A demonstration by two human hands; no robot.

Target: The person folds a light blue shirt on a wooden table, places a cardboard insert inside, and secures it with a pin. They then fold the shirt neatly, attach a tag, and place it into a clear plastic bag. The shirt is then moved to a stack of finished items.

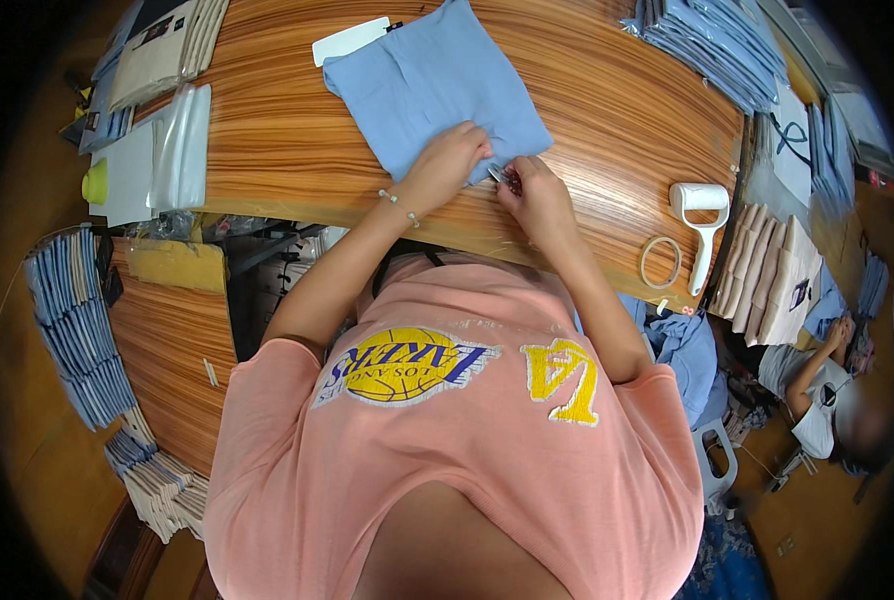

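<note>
A folded light-blue garment [437, 85] lies on the wood-grain table [607, 100] in front of me. My left hand [449, 160] rests on its near edge with the fingers curled in, seemingly pinching the fabric. Just right of it, at the near right corner, my right hand [544, 203] is closed around a small pair of thread snips [502, 178]. Their metal blades point left toward the garment's edge; the handle is mostly covered by my fingers. A white card [351, 42] sticks out past the garment's far left corner.
A white lint roller [705, 203] and a tape ring [660, 262] lie at the table's right end. Folded blue garments [712, 45] are stacked far right, with beige ones [772, 275] nearer. Clear plastic bags [181, 150] sit left. Another person [817, 385] is at lower right.
</note>
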